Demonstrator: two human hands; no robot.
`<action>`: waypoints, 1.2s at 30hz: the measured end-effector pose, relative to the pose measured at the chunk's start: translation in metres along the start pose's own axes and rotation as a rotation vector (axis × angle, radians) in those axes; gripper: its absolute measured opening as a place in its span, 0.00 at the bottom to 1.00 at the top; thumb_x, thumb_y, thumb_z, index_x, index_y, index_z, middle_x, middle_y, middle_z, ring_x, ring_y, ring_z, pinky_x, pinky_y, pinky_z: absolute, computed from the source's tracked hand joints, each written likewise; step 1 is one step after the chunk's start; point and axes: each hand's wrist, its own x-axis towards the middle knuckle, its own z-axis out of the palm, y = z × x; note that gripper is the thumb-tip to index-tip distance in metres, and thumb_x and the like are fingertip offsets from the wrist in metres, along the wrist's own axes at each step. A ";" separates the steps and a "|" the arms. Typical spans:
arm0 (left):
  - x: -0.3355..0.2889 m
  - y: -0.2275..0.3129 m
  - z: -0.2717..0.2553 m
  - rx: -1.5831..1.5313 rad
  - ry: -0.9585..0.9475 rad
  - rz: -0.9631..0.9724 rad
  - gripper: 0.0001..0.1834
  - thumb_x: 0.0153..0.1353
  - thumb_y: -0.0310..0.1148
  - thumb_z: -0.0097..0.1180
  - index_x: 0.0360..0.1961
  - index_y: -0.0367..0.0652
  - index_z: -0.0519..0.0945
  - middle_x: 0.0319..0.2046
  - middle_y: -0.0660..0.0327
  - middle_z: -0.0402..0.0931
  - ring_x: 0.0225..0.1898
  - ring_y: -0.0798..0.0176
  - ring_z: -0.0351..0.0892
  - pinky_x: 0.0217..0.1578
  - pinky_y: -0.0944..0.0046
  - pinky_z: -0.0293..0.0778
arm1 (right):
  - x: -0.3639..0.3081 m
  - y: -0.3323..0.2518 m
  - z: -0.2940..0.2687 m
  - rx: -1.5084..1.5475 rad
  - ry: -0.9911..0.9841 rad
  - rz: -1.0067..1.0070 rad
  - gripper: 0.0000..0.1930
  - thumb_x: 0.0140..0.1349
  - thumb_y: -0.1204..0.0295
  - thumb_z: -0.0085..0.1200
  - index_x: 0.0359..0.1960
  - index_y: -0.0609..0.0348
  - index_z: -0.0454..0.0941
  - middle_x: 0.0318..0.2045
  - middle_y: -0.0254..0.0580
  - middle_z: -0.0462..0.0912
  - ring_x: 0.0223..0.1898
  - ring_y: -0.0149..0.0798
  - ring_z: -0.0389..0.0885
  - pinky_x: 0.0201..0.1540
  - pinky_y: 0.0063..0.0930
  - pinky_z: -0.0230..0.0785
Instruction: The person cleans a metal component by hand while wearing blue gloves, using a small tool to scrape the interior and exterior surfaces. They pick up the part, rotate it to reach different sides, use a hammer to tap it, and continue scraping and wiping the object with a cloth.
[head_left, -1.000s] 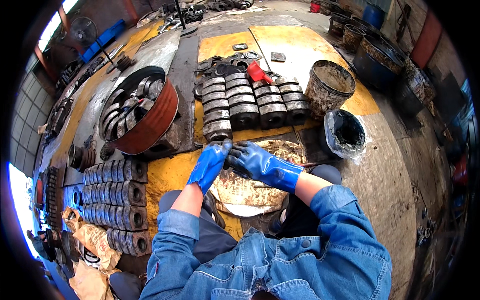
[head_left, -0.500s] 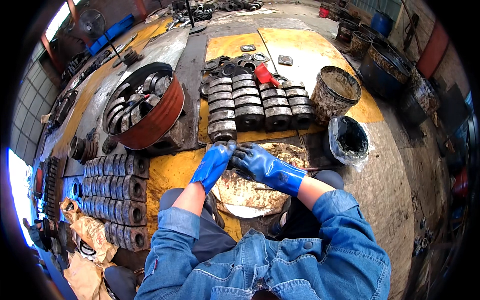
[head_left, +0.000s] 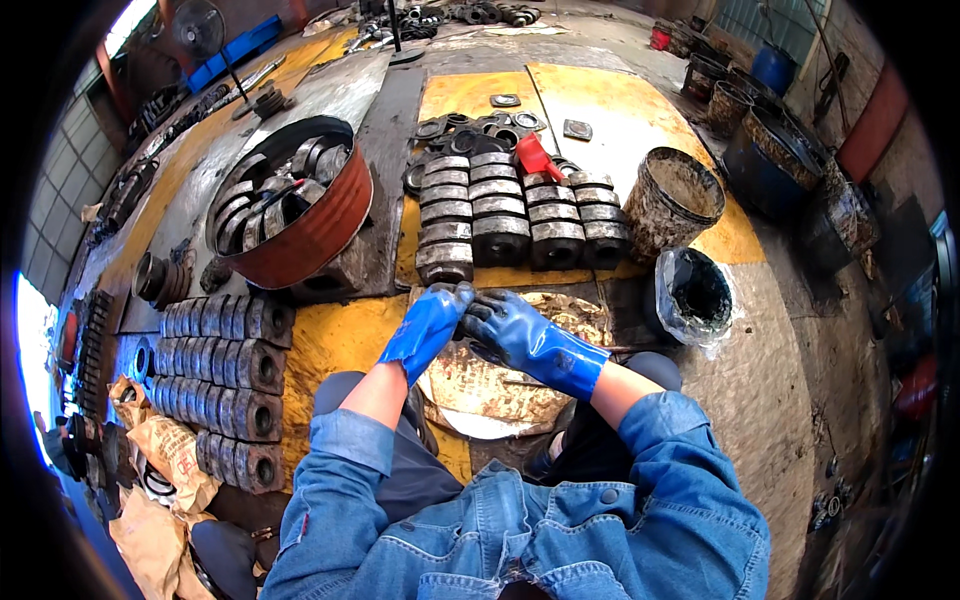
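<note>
My left hand [head_left: 436, 312] and my right hand [head_left: 505, 325], both in blue rubber gloves with blackened fingers, meet in front of me. Their fingers are curled in towards each other; whatever lies between them is hidden by the gloves. Just beyond my left fingertips ends a row of greasy metal blocks [head_left: 445, 230] with bored holes, and further rows stand to its right. Below my hands is a round, stained board [head_left: 490, 390] on the floor between my feet. A red scoop [head_left: 536, 157] rests on top of the blocks at the far end.
To the left stands a cut-down red drum [head_left: 325, 240] full of metal rings. More rows of bored blocks [head_left: 225, 365] sit nearer, beside brown paper sacks [head_left: 172, 460]. On the right are a grease-caked bucket [head_left: 650, 215] and a plastic-lined tub [head_left: 695, 295] with dark contents.
The view has tilted slightly. My hands stay together in nearly the same place, with no clear change in their grip.
</note>
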 end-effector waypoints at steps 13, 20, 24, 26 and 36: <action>0.008 -0.022 0.006 0.050 0.106 0.220 0.22 0.71 0.46 0.45 0.37 0.35 0.79 0.25 0.57 0.78 0.25 0.66 0.73 0.26 0.63 0.70 | 0.002 0.001 -0.002 0.018 0.040 -0.012 0.19 0.54 0.69 0.59 0.46 0.65 0.75 0.45 0.55 0.77 0.47 0.57 0.77 0.49 0.46 0.72; 0.020 -0.031 0.005 0.200 0.060 0.173 0.29 0.70 0.50 0.37 0.40 0.32 0.79 0.39 0.38 0.78 0.43 0.41 0.78 0.44 0.51 0.71 | 0.007 0.001 0.000 0.056 0.017 -0.008 0.19 0.50 0.67 0.61 0.42 0.66 0.75 0.42 0.55 0.78 0.45 0.57 0.78 0.47 0.47 0.72; 0.012 -0.027 0.008 0.093 0.095 0.251 0.25 0.69 0.46 0.40 0.35 0.33 0.79 0.33 0.40 0.77 0.34 0.47 0.77 0.39 0.53 0.71 | 0.012 -0.003 -0.004 0.064 0.015 -0.018 0.19 0.48 0.69 0.61 0.42 0.63 0.77 0.43 0.54 0.78 0.46 0.57 0.77 0.48 0.47 0.71; 0.006 -0.016 0.004 0.172 0.091 0.279 0.22 0.67 0.44 0.44 0.35 0.33 0.79 0.31 0.42 0.77 0.31 0.52 0.74 0.37 0.55 0.70 | 0.006 -0.002 -0.001 0.069 -0.060 0.053 0.18 0.48 0.68 0.60 0.43 0.58 0.78 0.45 0.53 0.79 0.49 0.56 0.77 0.51 0.47 0.69; 0.013 -0.031 0.013 -0.378 0.047 0.035 0.18 0.68 0.42 0.49 0.35 0.36 0.79 0.28 0.57 0.77 0.30 0.66 0.71 0.33 0.60 0.69 | 0.013 -0.003 0.003 0.069 -0.020 -0.018 0.18 0.51 0.70 0.62 0.44 0.62 0.77 0.43 0.54 0.79 0.46 0.57 0.78 0.49 0.48 0.71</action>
